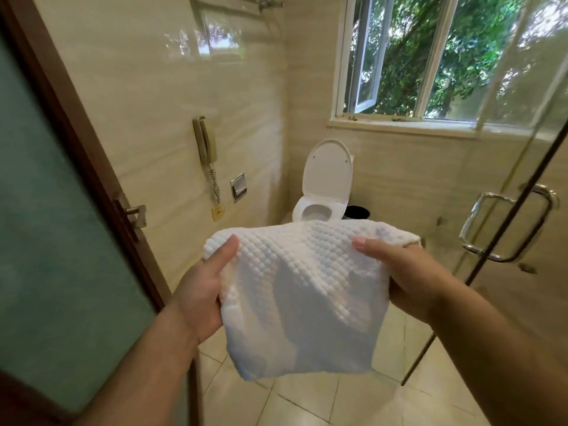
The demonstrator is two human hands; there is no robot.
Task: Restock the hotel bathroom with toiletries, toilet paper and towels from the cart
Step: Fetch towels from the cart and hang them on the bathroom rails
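I am on the towel step. My left hand [203,290] and right hand [408,275] hold the white bumpy folded towel [304,296] in the air, fingers [229,245] clamped on its sides. Next, I think, it goes up on the shiny metal wall rack [233,1].

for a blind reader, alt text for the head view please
The left hand and right hand hold a white textured towel by its sides in a bathroom. Behind it are a toilet with its lid up, an open window and a glass door.
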